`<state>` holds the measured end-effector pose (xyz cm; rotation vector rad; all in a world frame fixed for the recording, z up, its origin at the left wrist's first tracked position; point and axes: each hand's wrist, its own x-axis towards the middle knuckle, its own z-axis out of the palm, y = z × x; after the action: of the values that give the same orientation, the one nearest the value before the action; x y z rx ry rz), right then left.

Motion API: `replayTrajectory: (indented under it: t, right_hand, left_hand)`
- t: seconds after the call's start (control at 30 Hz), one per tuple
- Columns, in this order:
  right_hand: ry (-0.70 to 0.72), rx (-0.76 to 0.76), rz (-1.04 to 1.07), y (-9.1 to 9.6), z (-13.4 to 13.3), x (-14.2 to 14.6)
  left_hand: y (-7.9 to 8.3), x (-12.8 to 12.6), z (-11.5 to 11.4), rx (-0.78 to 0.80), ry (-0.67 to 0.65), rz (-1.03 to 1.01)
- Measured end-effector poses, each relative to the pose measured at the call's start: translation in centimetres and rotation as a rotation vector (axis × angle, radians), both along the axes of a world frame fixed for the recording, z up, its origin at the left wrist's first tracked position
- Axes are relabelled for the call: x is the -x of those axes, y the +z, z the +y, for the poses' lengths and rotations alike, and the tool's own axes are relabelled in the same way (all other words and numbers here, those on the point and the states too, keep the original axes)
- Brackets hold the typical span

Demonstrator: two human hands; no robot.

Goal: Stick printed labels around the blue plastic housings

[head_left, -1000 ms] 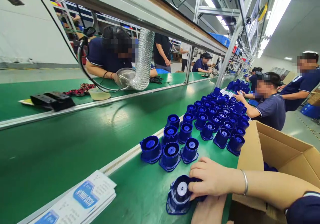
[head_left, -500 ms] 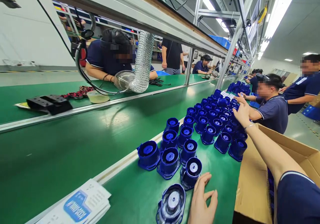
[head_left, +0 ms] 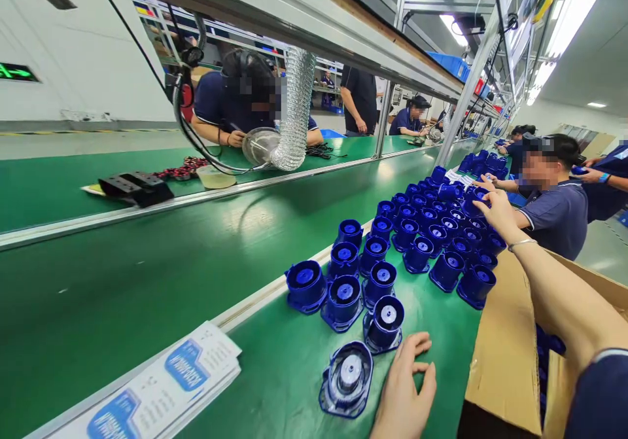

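Note:
Many blue round plastic housings stand in rows on the green bench. At the far end of the rows, my right hand has its fingers closed on a blue housing, raised a little above the others. My left hand rests near the front with thumb and fingers apart and nothing in them. Just left of it lies a wider blue housing with a pale centre. Another blue housing stands right beyond my left fingertips.
An open cardboard box with blue parts inside stands at right, under my right arm. Printed leaflets lie at front left. A co-worker sits beyond the box. Across the bench, another person works by a silver duct.
My right hand now has a blue housing at its fingertips, lifted from the far rows. The view has swung slightly left. My left hand keeps its place beside the front housings.

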<state>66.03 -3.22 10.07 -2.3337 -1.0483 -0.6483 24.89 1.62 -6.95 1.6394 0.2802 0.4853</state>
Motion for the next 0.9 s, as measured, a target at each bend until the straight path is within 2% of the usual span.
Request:
replayTrajectory:
  t: [0.13,0.23,0.3,0.4,0.47,0.53,0.6,0.67,0.77,0.9]
  right_hand:
    - [0.393,0.115,-0.009,0.3,-1.9,8.2]
    - [0.639,0.279,0.037,-1.4,-3.5,15.4]
    - [0.82,0.439,0.15,-2.9,-4.2,19.5]
    - [0.933,0.519,0.297,-4.5,-4.7,23.5]
    - [1.021,0.513,0.366,-4.4,-4.6,24.6]
    - [1.06,0.488,0.394,-3.6,-4.1,24.2]
    - [0.98,0.426,0.385,-2.3,-2.8,22.1]
    - [0.804,0.33,0.358,-1.0,-0.8,18.3]
    - [0.463,0.208,0.297,0.2,2.8,10.7]
    - [0.104,0.131,0.249,-0.4,6.7,1.8]
  left_hand:
    - [1.9,0.3,0.0,-0.191,-0.088,0.05]
    - [2.6,0.5,-0.1,-0.286,-0.115,0.059]
    - [2.7,0.6,-0.3,-0.344,-0.168,0.067]
    - [2.4,0.8,-0.5,-0.422,-0.28,0.068]
    - [1.8,0.9,-0.7,-0.447,-0.329,0.059]
    - [0.9,0.9,-0.8,-0.458,-0.368,0.042]
    - [-0.3,0.6,-0.8,-0.475,-0.403,0.024]
    - [-1.6,0.0,-0.8,-0.505,-0.427,0.024]
    - [-3.1,-0.9,-0.8,-0.552,-0.445,0.083]
    - [-3.7,-1.2,-1.2,-0.582,-0.448,0.188]
